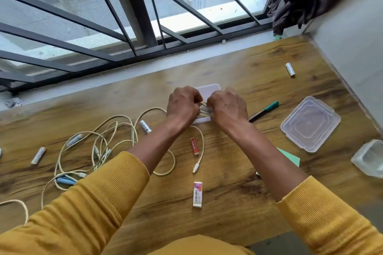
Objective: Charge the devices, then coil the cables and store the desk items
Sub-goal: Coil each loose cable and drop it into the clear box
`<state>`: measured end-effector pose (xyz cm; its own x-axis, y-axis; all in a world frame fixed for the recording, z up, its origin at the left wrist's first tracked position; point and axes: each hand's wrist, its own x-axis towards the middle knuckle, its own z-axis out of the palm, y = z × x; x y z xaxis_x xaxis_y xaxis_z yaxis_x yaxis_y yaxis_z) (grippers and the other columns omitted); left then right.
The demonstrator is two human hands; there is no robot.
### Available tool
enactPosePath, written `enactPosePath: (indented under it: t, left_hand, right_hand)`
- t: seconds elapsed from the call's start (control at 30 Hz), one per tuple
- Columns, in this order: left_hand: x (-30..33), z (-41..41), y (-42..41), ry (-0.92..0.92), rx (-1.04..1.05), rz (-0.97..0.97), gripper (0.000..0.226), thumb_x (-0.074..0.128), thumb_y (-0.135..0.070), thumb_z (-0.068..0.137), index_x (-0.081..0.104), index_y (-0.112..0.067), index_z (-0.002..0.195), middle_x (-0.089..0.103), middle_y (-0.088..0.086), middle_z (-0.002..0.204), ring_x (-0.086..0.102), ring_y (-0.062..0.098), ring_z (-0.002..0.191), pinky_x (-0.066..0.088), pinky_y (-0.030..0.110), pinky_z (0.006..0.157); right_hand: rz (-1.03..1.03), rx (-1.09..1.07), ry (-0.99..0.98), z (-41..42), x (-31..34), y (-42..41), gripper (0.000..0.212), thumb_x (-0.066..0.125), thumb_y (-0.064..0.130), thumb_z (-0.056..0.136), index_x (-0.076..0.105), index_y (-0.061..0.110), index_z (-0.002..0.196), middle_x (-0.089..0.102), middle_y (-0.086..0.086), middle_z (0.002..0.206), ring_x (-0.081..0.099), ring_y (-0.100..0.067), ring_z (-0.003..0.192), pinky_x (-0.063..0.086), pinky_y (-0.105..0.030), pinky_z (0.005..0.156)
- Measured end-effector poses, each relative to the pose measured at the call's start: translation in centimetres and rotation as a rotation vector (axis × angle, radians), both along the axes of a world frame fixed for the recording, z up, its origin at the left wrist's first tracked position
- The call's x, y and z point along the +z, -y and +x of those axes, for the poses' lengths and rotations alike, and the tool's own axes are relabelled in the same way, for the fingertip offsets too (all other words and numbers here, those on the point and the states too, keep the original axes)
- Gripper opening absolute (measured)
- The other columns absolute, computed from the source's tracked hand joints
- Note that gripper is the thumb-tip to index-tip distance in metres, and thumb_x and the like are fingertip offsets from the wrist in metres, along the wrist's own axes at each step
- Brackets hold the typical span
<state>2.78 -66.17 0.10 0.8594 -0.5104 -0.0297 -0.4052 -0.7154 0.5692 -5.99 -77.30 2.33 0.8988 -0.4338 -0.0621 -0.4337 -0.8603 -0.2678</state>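
Observation:
My left hand (182,105) and my right hand (227,107) are close together above a white flat device (208,88) in the middle of the wooden desk (238,182). Both hands pinch a cream cable (204,105) between them. The rest of that cable trails down to a free plug (195,167). More cream cables (116,141) lie tangled on the left. Several batteries lie about: a red one (194,146), white ones (145,126) (38,155) (290,70).
A clear plastic lid (310,124) and a clear box (370,158) sit at the right. A green-capped pen (264,111), a green paper (290,157), an eraser (197,194) and a blue item (65,180) also lie on the desk. Window bars stand behind, a wall at right.

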Motion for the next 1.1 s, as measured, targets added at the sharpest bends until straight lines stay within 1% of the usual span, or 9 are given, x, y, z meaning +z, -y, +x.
enactPosePath:
  t: [0.13,0.3,0.37,0.47,0.57,0.63,0.77,0.9,1.1]
  left_hand:
    - [0.4,-0.8,-1.0,-0.006,-0.022,-0.09,0.019,0.074,-0.01,0.088,0.084,-0.018,0.102,0.081,0.002,0.098,0.075,0.018,0.09,0.061,0.036,0.083]
    - [1.1,-3.4,-5.4,0.036,-0.014,-0.247,0.025,0.071,-0.009,0.089,0.082,-0.021,0.108,0.079,-0.007,0.098,0.07,0.006,0.084,0.054,0.023,0.075]
    - [1.4,-4.4,-8.0,0.016,0.025,-0.256,0.026,0.073,-0.009,0.089,0.082,-0.022,0.109,0.079,-0.01,0.1,0.07,0.004,0.086,0.051,0.018,0.074]
    - [1.6,-6.0,-12.1,-0.003,0.098,-0.267,0.023,0.074,-0.007,0.09,0.083,-0.021,0.106,0.079,-0.009,0.098,0.071,0.005,0.087,0.055,0.021,0.078]
    - [1.4,-8.1,-16.1,-0.037,0.191,-0.264,0.027,0.072,-0.005,0.093,0.082,-0.023,0.11,0.079,-0.012,0.102,0.071,0.002,0.089,0.056,0.018,0.081]
    - [0.8,-9.3,-18.6,-0.039,0.243,-0.272,0.028,0.072,-0.005,0.093,0.082,-0.024,0.111,0.079,-0.013,0.104,0.07,0.0,0.09,0.057,0.02,0.082]
    - [0.2,-10.8,-22.4,-0.058,0.351,-0.291,0.026,0.072,-0.008,0.095,0.081,-0.028,0.108,0.078,-0.017,0.103,0.07,-0.004,0.091,0.059,0.022,0.08]
    - [0.2,-11.7,-23.8,-0.052,0.367,-0.297,0.026,0.07,-0.008,0.095,0.081,-0.028,0.108,0.078,-0.017,0.102,0.07,-0.005,0.091,0.059,0.022,0.081]
    - [-0.1,-12.6,-23.8,-0.078,0.337,-0.298,0.022,0.071,-0.013,0.097,0.081,-0.027,0.111,0.078,-0.014,0.104,0.07,-0.003,0.09,0.061,0.026,0.084]
  right_hand:
    - [0.017,0.024,0.025,-0.2,1.5,0.0,0.031,0.064,0.01,0.098,0.077,0.027,0.121,0.067,-0.012,0.108,0.059,-0.029,0.11,0.048,-0.036,0.082]
    - [0.045,0.039,0.169,-0.7,1.9,-2.3,0.026,0.063,0.011,0.093,0.08,0.025,0.107,0.073,-0.002,0.102,0.061,-0.027,0.101,0.041,-0.031,0.069]
    - [0.089,0.063,0.21,-1.1,1.8,-3.9,0.027,0.064,0.011,0.091,0.079,0.026,0.108,0.075,-0.001,0.102,0.063,-0.028,0.1,0.045,-0.032,0.069]
    - [0.145,0.14,0.221,-1.9,1.7,-6.8,0.023,0.066,0.017,0.089,0.076,0.029,0.106,0.076,0.003,0.104,0.067,-0.027,0.1,0.052,-0.036,0.075]
    - [0.171,0.158,0.194,-2.9,1.3,-9.4,0.02,0.067,0.023,0.089,0.075,0.03,0.105,0.075,0.004,0.103,0.068,-0.026,0.1,0.046,-0.032,0.07]
    - [0.115,0.074,0.107,-3.7,0.7,-10.3,0.021,0.066,0.023,0.088,0.073,0.027,0.107,0.075,0.001,0.103,0.069,-0.028,0.101,0.042,-0.032,0.07]
    - [0.078,-0.196,-0.169,-5.1,-0.8,-10.3,0.037,0.065,0.038,0.095,0.06,0.014,0.123,0.07,-0.012,0.118,0.067,-0.037,0.111,0.053,-0.041,0.085]
    - [0.111,-0.282,-0.19,-6.4,-1.4,-10.6,0.052,0.061,0.049,0.1,0.049,0.009,0.13,0.068,-0.018,0.121,0.066,-0.041,0.114,0.053,-0.045,0.086]
    - [0.314,-0.384,-0.17,-6.2,-1.3,-10.3,0.039,0.065,0.05,0.096,0.068,0.015,0.113,0.069,-0.014,0.12,0.065,-0.037,0.114,0.048,-0.038,0.085]
